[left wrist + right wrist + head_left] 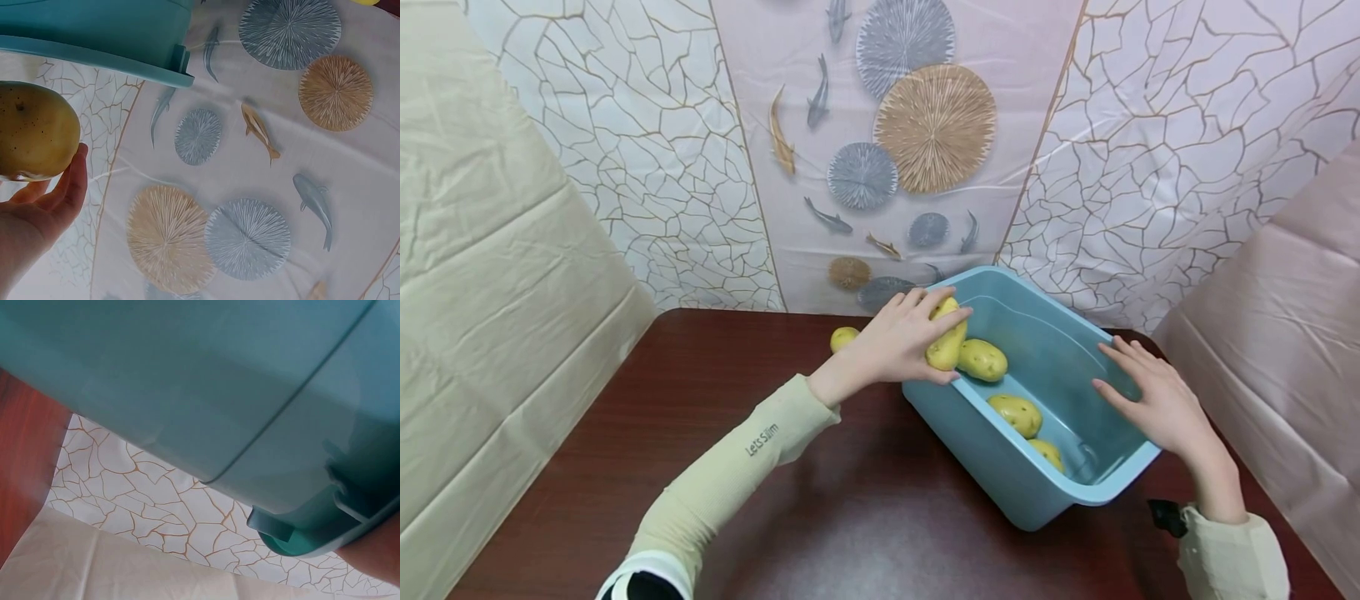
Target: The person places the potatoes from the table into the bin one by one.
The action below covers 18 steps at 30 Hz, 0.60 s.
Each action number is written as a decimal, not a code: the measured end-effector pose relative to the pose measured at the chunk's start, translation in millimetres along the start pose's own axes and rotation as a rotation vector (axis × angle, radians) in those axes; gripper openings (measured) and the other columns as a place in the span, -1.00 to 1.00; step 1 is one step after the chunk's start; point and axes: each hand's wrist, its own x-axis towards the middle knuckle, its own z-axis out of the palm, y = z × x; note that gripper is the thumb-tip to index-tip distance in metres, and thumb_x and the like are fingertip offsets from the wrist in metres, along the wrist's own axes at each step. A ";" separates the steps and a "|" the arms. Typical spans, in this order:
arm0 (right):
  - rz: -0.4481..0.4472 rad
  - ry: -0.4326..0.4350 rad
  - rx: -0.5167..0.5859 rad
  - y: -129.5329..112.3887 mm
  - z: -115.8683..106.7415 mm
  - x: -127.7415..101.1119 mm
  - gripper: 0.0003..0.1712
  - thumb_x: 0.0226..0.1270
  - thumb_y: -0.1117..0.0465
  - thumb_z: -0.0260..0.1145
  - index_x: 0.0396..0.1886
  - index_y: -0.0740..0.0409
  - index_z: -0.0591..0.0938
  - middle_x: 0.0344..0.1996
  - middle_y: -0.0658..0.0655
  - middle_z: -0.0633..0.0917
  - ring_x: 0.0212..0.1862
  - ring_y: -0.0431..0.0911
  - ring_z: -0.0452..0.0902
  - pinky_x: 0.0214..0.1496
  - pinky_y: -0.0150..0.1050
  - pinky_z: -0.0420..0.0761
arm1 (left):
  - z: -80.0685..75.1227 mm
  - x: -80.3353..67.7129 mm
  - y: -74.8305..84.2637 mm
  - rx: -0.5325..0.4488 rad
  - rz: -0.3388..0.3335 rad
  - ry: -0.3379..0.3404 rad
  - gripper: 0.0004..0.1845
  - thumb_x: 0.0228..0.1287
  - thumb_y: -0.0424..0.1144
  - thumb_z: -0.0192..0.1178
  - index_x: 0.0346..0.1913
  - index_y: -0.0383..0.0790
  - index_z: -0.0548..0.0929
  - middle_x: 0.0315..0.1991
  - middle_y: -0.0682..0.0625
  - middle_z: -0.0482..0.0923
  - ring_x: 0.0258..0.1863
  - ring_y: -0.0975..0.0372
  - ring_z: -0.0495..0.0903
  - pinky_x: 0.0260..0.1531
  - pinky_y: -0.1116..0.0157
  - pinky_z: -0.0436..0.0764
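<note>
My left hand (898,340) grips a yellow potato (950,340) over the left rim of a blue plastic bin (977,458). The left wrist view shows this potato (37,131) close up, with curled fingers (74,181) against its side. Three other potatoes lie inside the bin: one (982,360) towards the back, another (1015,414) nearer, and a third (1047,454) partly hidden by the near wall. My right hand (1161,404) is at the bin's right rim, fingers spread and holding nothing. In the right wrist view the bin's outer wall (156,394) hides most of that hand.
One more potato (842,337) sits on the dark brown table (760,350), left of the bin and partly behind my left hand. A patterned cloth (805,208) hangs behind the table. Plain fabric walls (512,292) stand at both sides.
</note>
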 end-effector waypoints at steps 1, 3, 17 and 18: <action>0.001 0.000 0.000 0.0 -0.1 0.0 -0.31 0.25 -0.02 0.11 0.28 0.26 0.25 0.30 0.42 0.13 0.37 0.27 -0.16 0.23 0.32 -0.12 | 0.5 0.3 0.1 0.003 0.001 -0.002 -0.20 -0.11 0.31 0.12 0.25 0.03 0.31 0.26 -0.10 0.21 0.09 0.07 0.35 -0.03 0.15 0.40; 0.001 -0.001 0.002 -0.1 -0.4 -0.1 -0.31 0.25 -0.02 0.11 0.28 0.26 0.25 0.30 0.42 0.13 0.37 0.27 -0.17 0.23 0.32 -0.12 | 1.4 1.1 0.2 0.007 0.003 -0.005 -0.20 -0.10 0.31 0.11 0.25 0.03 0.31 0.26 -0.09 0.21 0.09 0.08 0.35 -0.03 0.16 0.40; 0.001 -0.003 0.009 0.5 -0.5 -0.1 -0.31 0.25 -0.01 0.12 0.28 0.26 0.24 0.30 0.42 0.12 0.38 0.26 -0.18 0.24 0.31 -0.14 | 5.9 10.6 0.8 0.006 0.005 -0.014 -0.19 -0.11 0.33 0.11 0.25 0.03 0.31 0.25 -0.10 0.22 0.08 0.06 0.35 -0.03 0.16 0.39; 0.002 -0.004 0.010 0.5 -0.3 -0.2 -0.31 0.25 -0.01 0.12 0.28 0.26 0.23 0.30 0.42 0.12 0.38 0.26 -0.18 0.24 0.31 -0.14 | 7.0 11.5 1.0 0.006 0.004 -0.014 -0.19 -0.10 0.33 0.10 0.25 0.04 0.30 0.25 -0.10 0.22 0.08 0.06 0.35 -0.03 0.16 0.39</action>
